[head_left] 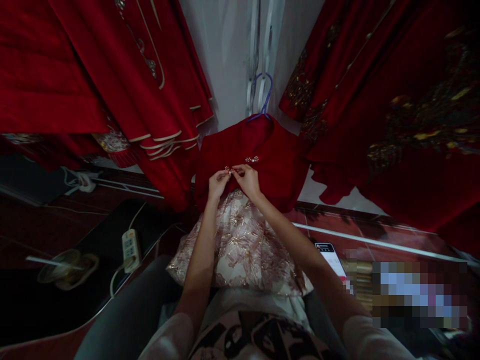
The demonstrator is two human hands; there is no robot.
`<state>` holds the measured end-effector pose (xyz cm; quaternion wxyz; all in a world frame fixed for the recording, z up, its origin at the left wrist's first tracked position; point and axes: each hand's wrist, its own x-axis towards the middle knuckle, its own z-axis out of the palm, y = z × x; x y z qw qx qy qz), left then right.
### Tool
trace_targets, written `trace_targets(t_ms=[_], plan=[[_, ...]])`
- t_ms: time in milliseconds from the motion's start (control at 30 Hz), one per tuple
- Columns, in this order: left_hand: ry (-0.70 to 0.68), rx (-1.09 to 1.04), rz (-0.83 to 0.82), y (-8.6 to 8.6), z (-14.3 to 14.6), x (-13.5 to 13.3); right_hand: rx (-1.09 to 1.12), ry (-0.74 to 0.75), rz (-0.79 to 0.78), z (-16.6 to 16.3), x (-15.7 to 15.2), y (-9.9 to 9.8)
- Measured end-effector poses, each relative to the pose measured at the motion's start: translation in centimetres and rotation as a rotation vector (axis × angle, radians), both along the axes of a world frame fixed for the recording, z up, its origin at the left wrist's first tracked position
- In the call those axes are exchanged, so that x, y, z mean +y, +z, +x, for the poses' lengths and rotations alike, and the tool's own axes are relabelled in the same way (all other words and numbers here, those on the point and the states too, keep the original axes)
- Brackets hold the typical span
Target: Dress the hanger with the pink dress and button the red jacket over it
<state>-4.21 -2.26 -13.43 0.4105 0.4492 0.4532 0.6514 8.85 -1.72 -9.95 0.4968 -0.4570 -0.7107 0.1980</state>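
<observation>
A red jacket [277, 175] hangs from a purple hanger [267, 102] in front of me. Its front bears a pearly ornamental fastener [252, 159]. Just below it, the fingers of my left hand [218, 184] and my right hand [247, 180] come together, pinching a second ornamental fastener [227, 169]. The fingertips partly cover this piece, so its exact shape is hard to make out. Under my forearms a pale pink and gold brocade skirt [240, 240] spreads over my lap.
Red garments with pale trim [161, 110] hang at left, embroidered red ones [375, 110] at right. A power strip [130, 250] and a plastic cup with a straw [65, 267] lie on a dark surface at lower left. A phone [330, 257] lies at lower right, beside a blurred-out area.
</observation>
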Motion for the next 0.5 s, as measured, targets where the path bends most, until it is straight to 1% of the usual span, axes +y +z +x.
trace_targets(t_ms=[67, 100, 233, 300, 367, 433, 500], plan=[[-0.02, 0.062, -0.017, -0.1, -0.3, -0.4, 0.048, 0.071, -0.024, 0.5, -0.3, 0.0], [-0.009, 0.106, -0.015, -0.4, -0.5, -0.6, 0.07, 0.106, -0.044, 0.8, -0.7, 0.0], [0.14, 0.396, 0.017, -2.1, -0.9, -1.8, 0.069, 0.164, -0.152, 2.8, -3.0, -0.2], [0.184, 0.503, 0.014, -3.1, -1.1, -2.4, -0.002, 0.157, -0.184, 4.0, -4.3, -0.4], [0.201, 0.589, 0.004, -3.8, -1.3, -2.8, -0.09, 0.113, -0.169, 5.0, -5.4, -1.0], [0.205, 0.686, -0.023, -4.3, -1.5, -3.1, -0.167, 0.061, -0.149, 5.8, -6.1, -1.8], [0.202, 0.749, -0.053, -4.5, -1.8, -3.3, -0.217, 0.034, -0.164, 6.3, -6.2, -2.8]])
